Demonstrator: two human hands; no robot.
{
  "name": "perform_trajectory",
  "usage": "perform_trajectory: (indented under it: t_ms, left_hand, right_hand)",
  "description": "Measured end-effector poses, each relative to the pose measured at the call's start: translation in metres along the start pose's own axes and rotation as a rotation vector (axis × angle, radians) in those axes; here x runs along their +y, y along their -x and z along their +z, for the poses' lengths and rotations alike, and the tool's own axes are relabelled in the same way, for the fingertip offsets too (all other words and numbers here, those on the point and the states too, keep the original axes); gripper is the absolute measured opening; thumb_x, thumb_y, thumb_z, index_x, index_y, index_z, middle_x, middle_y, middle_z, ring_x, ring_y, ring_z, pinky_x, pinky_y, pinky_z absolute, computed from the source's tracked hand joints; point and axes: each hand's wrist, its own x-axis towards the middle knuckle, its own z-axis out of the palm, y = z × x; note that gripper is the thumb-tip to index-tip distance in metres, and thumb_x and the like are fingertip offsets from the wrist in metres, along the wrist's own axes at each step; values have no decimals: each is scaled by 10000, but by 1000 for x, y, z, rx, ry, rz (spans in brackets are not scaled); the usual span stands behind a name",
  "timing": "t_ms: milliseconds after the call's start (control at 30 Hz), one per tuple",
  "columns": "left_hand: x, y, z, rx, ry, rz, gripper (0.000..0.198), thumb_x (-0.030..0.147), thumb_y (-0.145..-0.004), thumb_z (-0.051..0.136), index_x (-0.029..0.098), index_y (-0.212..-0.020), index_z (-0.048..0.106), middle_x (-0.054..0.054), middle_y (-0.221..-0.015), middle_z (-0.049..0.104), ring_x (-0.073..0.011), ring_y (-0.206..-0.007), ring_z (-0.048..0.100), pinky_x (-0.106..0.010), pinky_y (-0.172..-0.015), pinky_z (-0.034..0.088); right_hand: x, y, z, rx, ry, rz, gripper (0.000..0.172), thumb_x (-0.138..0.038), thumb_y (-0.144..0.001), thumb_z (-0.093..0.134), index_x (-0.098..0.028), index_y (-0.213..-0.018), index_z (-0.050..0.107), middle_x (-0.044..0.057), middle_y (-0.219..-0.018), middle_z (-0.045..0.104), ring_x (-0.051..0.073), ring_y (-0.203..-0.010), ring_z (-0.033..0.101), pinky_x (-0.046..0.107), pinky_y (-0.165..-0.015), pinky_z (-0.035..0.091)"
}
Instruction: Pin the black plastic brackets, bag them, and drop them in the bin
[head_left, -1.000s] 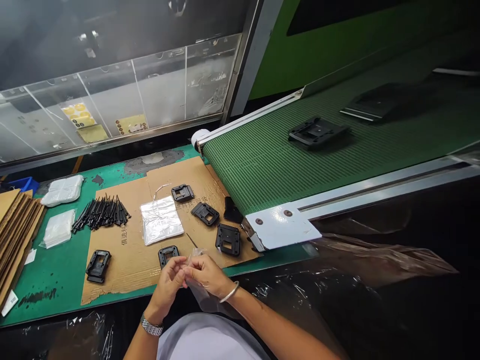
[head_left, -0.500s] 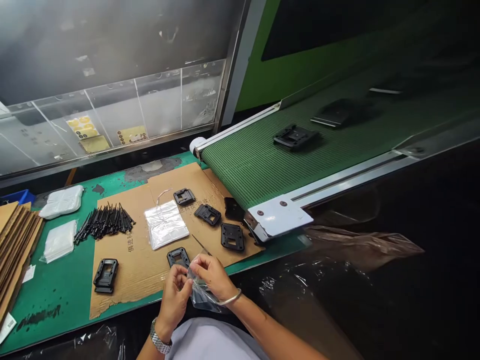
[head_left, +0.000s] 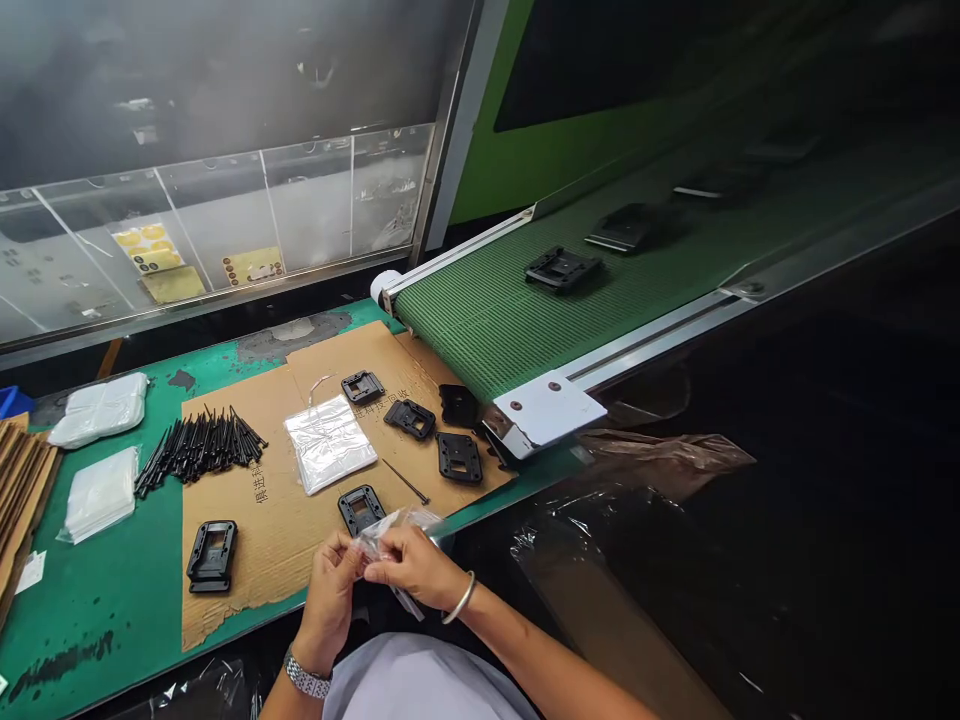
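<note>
At the far left lies a stack of flat brown cardboard sheets [head_left: 22, 490]. Beside it are two soft white plastic packs [head_left: 100, 410] on the green surface [head_left: 82, 630]. A big torn brown cardboard sheet [head_left: 232, 600] rests on that surface. On it lie a pile of thin black plastic pins [head_left: 199, 450], a flat clear plastic bag [head_left: 330, 445] and a square black plastic frame [head_left: 211, 556].

The left hand [head_left: 328, 590] wears a silver watch [head_left: 307, 674]. The right hand [head_left: 412, 567] wears a silver bangle [head_left: 459, 598]. Both grips are closed, clamped on a small clear plastic bag [head_left: 394, 535]. The bag is held up near the cardboard edge, just beside a black plastic frame [head_left: 361, 510]. Further right, a green mesh conveyor belt [head_left: 517, 320] carries more black frames [head_left: 562, 268].
</note>
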Motion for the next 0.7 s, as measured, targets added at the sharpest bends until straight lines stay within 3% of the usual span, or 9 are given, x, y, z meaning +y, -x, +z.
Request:
perform_trajectory:
  t_ms: [133, 200, 267, 367, 467, 500, 567, 633, 700]
  left_hand:
    - [-3, -10, -16, 248, 342, -99, 290, 253, -537, 734, 165, -595, 464, 42, -556, 520, -81, -538, 498, -241, -594, 432]
    - [-6, -13, -20, 256, 317, -99, 314, 238, -539, 726, 173, -611, 428, 61, -544, 475, -65, -501, 453, -214, -528, 391]
    - [-11, -15, -21, 231, 144, 9, 352, 254, -553, 726, 185, -671, 401, 80, -546, 447, -59, -502, 429, -194, -509, 349]
    - [-17, -17, -24, 359, -235, 164, 335, 374, -645, 653, 208, -775, 393, 106, -498, 371, -69, -447, 366, -201, -482, 299]
    - [-19, -19, -33, 569, -690, 372, 331, 401, -708, 557, 193, -951, 470, 19, -646, 507, -147, -580, 475, -285, -578, 366]
    - [-19, -20, -37, 582, -849, 477, 315, 369, -721, 536, 188, -977, 507, -28, -731, 550, -180, -670, 506, -327, -656, 381]
    - [-17, -23, -48, 494, -1096, 636, 237, 290, -738, 491, 193, -930, 590, -76, -805, 597, -213, -749, 519, -381, -767, 359]
    - [-14, -28, -60, 434, -1189, 653, 236, 220, -741, 434, 202, -857, 638, -80, -756, 631, -212, -706, 527, -381, -765, 356]
    - [-9, -32, -71, 530, -1166, 573, 292, 179, -727, 406, 200, -885, 650, -86, -764, 652, -210, -673, 535, -349, -699, 369]
  right_hand:
    - [19, -22, 0, 357, -217, 171, 325, -383, -630, 534, -206, -502, 293, -61, -431, 370, 75, -417, 338, 201, -418, 256]
    - [23, -34, 4, 469, -368, 238, 313, -424, -616, 504, -223, -568, 269, -59, -453, 410, 93, -403, 381, 211, -404, 288]
    - [21, -43, 11, 502, -480, 258, 300, -460, -637, 456, -232, -628, 262, -65, -477, 413, 100, -394, 381, 217, -396, 292]
    - [10, -47, 26, 438, -352, 175, 241, -444, -696, 444, -221, -679, 356, -80, -443, 359, 96, -393, 330, 215, -422, 243]
    - [-2, -44, 40, 268, 75, -13, 173, -351, -762, 467, -195, -691, 485, -55, -450, 388, 98, -437, 347, 230, -475, 220]
    - [-4, -43, 43, 203, 201, -79, 151, -309, -773, 470, -190, -692, 513, -42, -472, 420, 101, -457, 367, 234, -489, 223]
    - [-5, -44, 47, 113, 318, -183, 121, -245, -777, 473, -185, -704, 548, -20, -530, 481, 109, -500, 409, 237, -508, 242]
    - [1, -47, 44, 90, 317, -225, 120, -225, -783, 468, -182, -728, 565, -12, -557, 506, 116, -521, 435, 235, -521, 277]
    - [13, -50, 37, 131, 257, -206, 109, -208, -774, 474, -179, -814, 571, -2, -622, 539, 128, -570, 476, 234, -559, 342]
